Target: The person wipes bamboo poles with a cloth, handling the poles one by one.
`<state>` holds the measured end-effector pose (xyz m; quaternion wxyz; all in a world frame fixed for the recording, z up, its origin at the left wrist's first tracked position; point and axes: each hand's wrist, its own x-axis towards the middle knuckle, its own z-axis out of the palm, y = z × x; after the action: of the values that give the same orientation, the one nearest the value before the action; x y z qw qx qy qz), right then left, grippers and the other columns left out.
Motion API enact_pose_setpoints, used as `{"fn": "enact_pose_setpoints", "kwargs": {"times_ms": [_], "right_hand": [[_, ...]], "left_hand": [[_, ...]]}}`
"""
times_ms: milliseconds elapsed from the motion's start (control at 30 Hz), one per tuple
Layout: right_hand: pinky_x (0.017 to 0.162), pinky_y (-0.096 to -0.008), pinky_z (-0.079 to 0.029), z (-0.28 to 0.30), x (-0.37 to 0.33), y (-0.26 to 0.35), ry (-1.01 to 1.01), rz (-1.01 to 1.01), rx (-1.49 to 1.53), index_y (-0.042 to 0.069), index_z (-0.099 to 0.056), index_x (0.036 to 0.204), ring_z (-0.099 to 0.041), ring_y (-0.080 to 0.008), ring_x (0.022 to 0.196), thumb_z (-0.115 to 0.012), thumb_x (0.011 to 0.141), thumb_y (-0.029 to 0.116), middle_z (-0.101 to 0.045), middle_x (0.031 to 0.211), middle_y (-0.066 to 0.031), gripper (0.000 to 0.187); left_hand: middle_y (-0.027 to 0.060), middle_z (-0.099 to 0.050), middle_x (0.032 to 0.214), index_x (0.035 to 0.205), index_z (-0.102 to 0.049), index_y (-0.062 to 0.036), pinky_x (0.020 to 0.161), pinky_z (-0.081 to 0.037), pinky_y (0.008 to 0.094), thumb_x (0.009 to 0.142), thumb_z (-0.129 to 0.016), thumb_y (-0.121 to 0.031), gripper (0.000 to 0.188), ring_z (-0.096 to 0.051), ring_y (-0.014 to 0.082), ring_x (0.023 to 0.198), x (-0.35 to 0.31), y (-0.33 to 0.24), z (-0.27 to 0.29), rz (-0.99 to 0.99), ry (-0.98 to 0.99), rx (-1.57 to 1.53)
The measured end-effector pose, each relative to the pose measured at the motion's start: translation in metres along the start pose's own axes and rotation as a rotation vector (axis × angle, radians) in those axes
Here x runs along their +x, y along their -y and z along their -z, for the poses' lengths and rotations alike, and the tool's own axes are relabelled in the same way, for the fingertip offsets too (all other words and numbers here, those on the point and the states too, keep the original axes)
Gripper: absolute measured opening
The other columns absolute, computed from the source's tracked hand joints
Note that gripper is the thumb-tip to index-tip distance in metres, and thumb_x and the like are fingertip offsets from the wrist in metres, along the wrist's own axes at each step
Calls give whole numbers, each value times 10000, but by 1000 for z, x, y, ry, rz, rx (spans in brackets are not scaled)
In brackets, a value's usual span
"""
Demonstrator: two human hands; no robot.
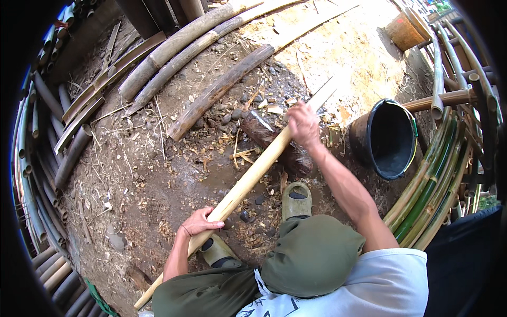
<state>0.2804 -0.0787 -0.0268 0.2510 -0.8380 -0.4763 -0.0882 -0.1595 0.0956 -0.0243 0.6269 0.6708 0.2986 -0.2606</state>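
Pale pole runs on a slant from lower left up to the bright patch right of upper centre. Left hand, lower centre-left, is wrapped round its lower part, thumb on top; probably steadies that end. Right hand, right of centre, is curled over the upper part; can't tell whether it grips firmly or only presses. The pole crosses over a short dark log, which looks like a prop to keep it off the wet ground, though actual contact isn't clear. Low end passes beside the left leg, maybe braced there. Black bucket, centre-right, sits tilted with its mouth toward the wearer, likely for easy reach.

Hidden/unclear: right-hand fingertips partly out of sight, so anything small under that palm can't be ruled out. Left fingers mostly go under the pole. Far tip washes out in glare. Middle of the log is covered by the pole. Bucket bottom too dark to read. Bamboo stacks at both sides get cut by the fisheye rim.
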Motion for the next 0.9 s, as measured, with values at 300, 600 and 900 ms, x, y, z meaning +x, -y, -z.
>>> {"fn": "enact_pose_setpoints", "kwargs": {"times_ms": [300, 600, 900], "right_hand": [[1157, -479, -375, -8, -84, 163, 110, 267, 351, 122, -737, 991, -601, -262, 1240, -633, 790, 131, -717, 1038, -49, 226], [1131, -504, -370, 7, -13, 24, -39, -27, 16, 108, -705, 912, -594, -284, 1223, -583, 901, 152, -711, 1043, -61, 130], [1151, -495, -365, -13, -59, 108, -27, 185, 229, 135, -712, 963, -610, -250, 1210, -585, 881, 140, -730, 1030, -46, 151]], "left_hand": [[184, -606, 1083, 1300, -505, -47, 867, -525, 486, 755, -793, -327, 677, -632, 383, 955, -12, -32, -75, -90, -631, 692], [188, -694, 948, 1114, -648, -15, 804, -552, 424, 695, -787, -291, 521, -683, 359, 861, 9, -47, -3, 29, 69, 11], [192, -641, 1100, 1315, -475, -64, 786, -560, 489, 765, -747, -258, 643, -676, 393, 920, -4, -60, -59, -126, -552, 687]]}}
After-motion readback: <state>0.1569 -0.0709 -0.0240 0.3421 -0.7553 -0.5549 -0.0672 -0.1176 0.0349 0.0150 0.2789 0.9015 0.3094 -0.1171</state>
